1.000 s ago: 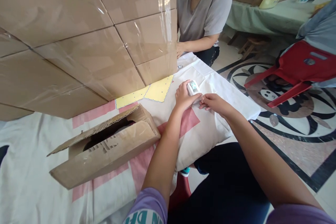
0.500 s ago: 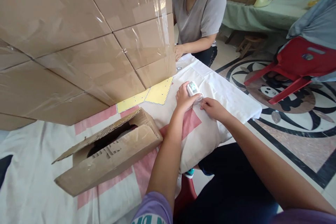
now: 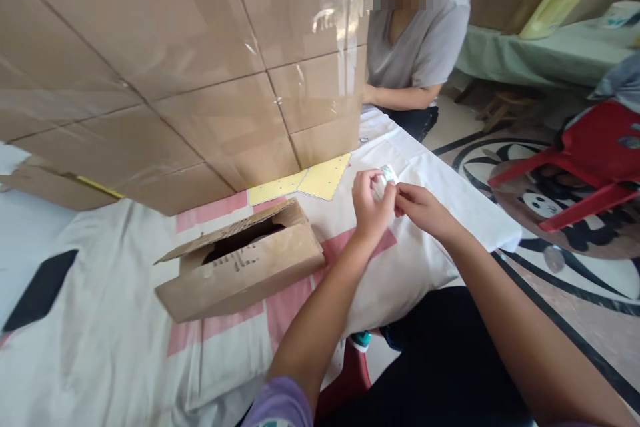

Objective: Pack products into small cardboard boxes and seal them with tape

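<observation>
My left hand point(image 3: 369, 203) is wrapped round a small white item with a green-marked label point(image 3: 387, 174), held just above the cloth-covered table point(image 3: 425, 173). Much of the item is hidden behind my fingers, so its exact kind does not show. Close against its right side, my right hand point(image 3: 420, 205) has thumb and fingers pinched together. What lies in that pinch, if anything, is too small to make out. To the left of my forearms, an opened long cardboard box point(image 3: 250, 273) lies on the cloth, its flap raised and its inside dark.
A tall wall of taped cardboard boxes point(image 3: 210, 113) stands along the table's far side, with yellow scalloped paper point(image 3: 325, 177) at its foot. Beyond its edge sits another person point(image 3: 420, 47). A red chair point(image 3: 595, 153) is at right; a dark flat object point(image 3: 41, 290) lies far left.
The view has shifted, so the scene sits further right. My left hand has turned the white item, showing less of its label, and my right fingers have come closer to it.
</observation>
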Available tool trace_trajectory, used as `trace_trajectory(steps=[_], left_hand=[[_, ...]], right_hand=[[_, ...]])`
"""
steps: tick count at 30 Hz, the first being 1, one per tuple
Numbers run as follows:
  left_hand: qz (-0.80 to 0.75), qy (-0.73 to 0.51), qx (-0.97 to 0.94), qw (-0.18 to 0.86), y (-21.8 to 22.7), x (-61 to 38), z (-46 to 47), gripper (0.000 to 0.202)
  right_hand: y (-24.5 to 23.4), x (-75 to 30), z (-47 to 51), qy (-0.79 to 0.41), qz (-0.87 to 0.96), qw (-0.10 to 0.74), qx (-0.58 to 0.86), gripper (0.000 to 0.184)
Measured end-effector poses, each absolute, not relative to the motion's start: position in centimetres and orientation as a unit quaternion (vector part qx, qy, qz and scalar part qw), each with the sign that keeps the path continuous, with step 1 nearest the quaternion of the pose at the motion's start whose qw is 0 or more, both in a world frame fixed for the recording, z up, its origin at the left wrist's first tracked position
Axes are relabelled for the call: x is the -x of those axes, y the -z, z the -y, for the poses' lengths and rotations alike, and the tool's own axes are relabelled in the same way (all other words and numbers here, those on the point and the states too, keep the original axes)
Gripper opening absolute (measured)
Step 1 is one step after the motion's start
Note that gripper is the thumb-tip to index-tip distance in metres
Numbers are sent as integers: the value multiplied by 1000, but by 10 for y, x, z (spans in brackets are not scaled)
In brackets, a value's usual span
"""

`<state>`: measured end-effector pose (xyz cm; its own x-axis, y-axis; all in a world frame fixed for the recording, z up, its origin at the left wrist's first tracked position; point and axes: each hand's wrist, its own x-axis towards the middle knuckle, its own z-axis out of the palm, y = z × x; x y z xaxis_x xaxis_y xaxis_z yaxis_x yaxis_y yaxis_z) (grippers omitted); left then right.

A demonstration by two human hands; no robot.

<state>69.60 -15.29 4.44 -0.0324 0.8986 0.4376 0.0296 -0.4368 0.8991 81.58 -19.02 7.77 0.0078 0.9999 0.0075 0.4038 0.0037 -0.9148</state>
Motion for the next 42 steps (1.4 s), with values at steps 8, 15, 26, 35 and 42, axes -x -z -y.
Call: trace_trajectory(steps=[8, 15, 26, 35, 42], left_hand=[[-412, -583, -684, 146, -87, -551, 294, 39], [-460, -474, -745, 93, -85, -467, 344, 17], [-458, -391, -796, -68, -75, -422, 394, 14], [-498, -325, -802, -61, -124, -382, 364, 11], [-568, -147, -761, 276, -187, -340, 289, 28]], right_hand=[[-153, -737, 250, -260, 802, 349, 409, 21], [-140, -670, 291, -209, 920, 233, 237, 21], [-129, -631, 304, -70, 932, 266, 237, 27], [-128, -611, 203, 62, 882, 223, 410, 60], [-109, -610, 214, 55, 886, 206, 413, 67]])
